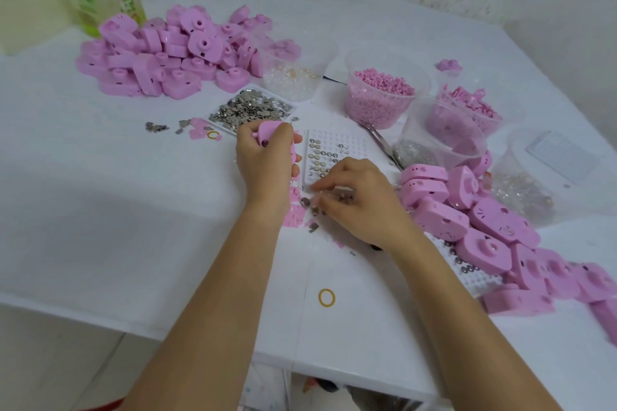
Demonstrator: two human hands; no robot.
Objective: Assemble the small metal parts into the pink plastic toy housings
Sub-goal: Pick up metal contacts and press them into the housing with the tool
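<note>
1. Pink housing (275,138) is held up off the worktop, about mid-worktop. It's just beside the near corner of the flat tray of loose metal parts (250,108).
2. Biggest risk imo: the scattered metal bits (312,208) by the near end of the white grid tray (334,150) are tiny and flat. It'd be easy to grab two, or flick one off toward the near edge.
3. Second risk: a careless sweep could bump the grid tray and pop the seated discs out. It could also knock the right-side pile of housings (467,210), which sits near that wrist.
4. Left hand (263,163) has its fingers wrapped round the housing, wrist cocked. If the grip loosens while a part goes in, the housing could twist and the part miss its slot.
5. Right hand (357,200) is palm-down, fingers curled onto those bits. It's too blurry to tell if one is actually pinched.
6. Both forearms come in from the near edge, and the left one reaches further.
</note>
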